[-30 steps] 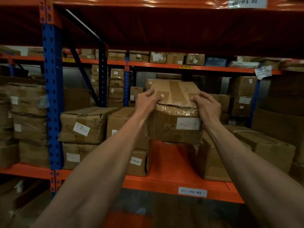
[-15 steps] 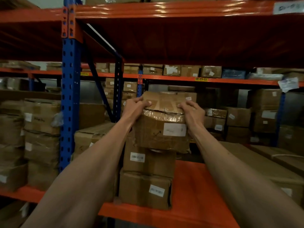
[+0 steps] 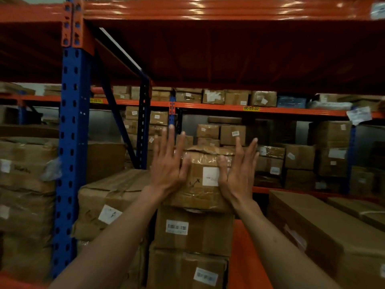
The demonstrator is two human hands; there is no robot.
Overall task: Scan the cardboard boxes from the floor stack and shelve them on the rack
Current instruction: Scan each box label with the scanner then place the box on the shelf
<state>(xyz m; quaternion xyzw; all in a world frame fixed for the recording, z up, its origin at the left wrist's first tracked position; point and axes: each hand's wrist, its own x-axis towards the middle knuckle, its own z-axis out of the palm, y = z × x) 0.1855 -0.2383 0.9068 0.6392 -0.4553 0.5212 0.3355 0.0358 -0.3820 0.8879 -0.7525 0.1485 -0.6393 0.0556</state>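
Observation:
A taped cardboard box [image 3: 203, 180] with a white label sits on top of two stacked boxes [image 3: 193, 232] on the orange rack shelf [image 3: 245, 257]. My left hand [image 3: 168, 163] lies flat against the box's front left with fingers straight and spread upward. At the front right of the box, my right hand [image 3: 239, 170] presses in the same way, fingers straight. Neither hand curls round the box.
A blue rack upright [image 3: 70, 142] stands at the left. A large box [image 3: 108, 203] sits left of the stack and a long flat box [image 3: 325, 232] at the right. Several more boxes fill the rack behind. The upper shelf beam [image 3: 208, 9] hangs overhead.
The box came down onto the stack. Both hands let go of its top edges and now press flat against its front.

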